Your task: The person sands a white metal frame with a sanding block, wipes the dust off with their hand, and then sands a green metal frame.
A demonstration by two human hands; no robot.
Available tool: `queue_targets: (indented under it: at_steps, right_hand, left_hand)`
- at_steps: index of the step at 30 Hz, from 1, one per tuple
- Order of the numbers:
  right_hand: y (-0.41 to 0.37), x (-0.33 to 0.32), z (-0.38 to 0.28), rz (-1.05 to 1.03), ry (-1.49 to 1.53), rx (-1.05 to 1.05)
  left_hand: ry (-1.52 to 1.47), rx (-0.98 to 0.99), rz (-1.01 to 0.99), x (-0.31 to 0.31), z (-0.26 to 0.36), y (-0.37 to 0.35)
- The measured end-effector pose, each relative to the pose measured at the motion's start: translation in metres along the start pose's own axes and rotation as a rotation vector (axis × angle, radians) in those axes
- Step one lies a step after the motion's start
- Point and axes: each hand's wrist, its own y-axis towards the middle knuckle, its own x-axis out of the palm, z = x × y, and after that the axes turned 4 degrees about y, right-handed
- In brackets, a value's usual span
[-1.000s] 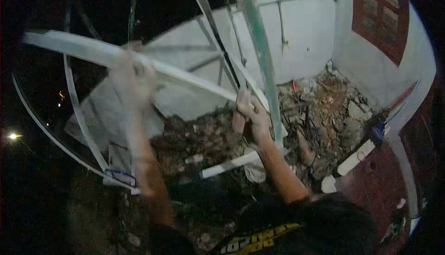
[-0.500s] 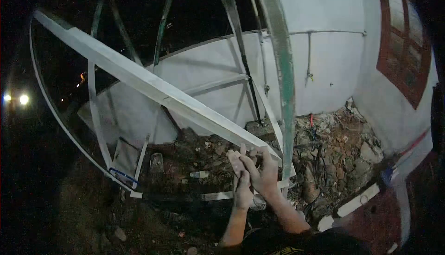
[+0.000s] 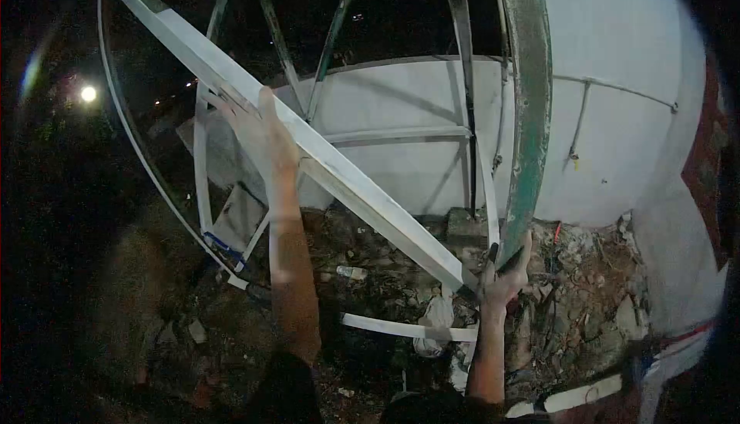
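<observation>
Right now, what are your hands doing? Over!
Left hand spread on the slanted white bar. Right hand gripping the green post, low down. Rubble heaped below the frame.

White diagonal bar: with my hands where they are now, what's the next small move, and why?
Probably close the left hand around the white diagonal bar before shifting anything: it only rests on the bar, while the right hand grips the green post beside the bar's lower end, above rubble.
</observation>
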Motion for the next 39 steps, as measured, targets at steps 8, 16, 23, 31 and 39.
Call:
queue_targets:
  at_steps: [8,16,23,31,39]
  right_hand:
    - [-0.007,0.006,-0.001,0.054,0.015,-0.028]
    - [0.000,0.005,-0.009,0.038,-0.015,-0.128]
    - [0.003,0.003,-0.013,-0.007,-0.030,-0.092]
    - [0.004,-0.006,-0.012,-0.063,-0.015,-0.052]
    - [0.007,-0.007,-0.005,-0.078,-0.010,-0.201]
  left_hand:
    - [0.065,0.009,-0.008,-0.002,-0.031,0.002]
    - [0.214,-0.005,-0.134,-0.014,-0.025,-0.015]
    - [0.489,0.039,-0.200,-0.018,-0.025,-0.044]
    - [0.014,-0.129,-0.296,0.003,0.033,-0.194]
    - [-0.200,-0.446,-0.340,0.014,0.047,-0.252]
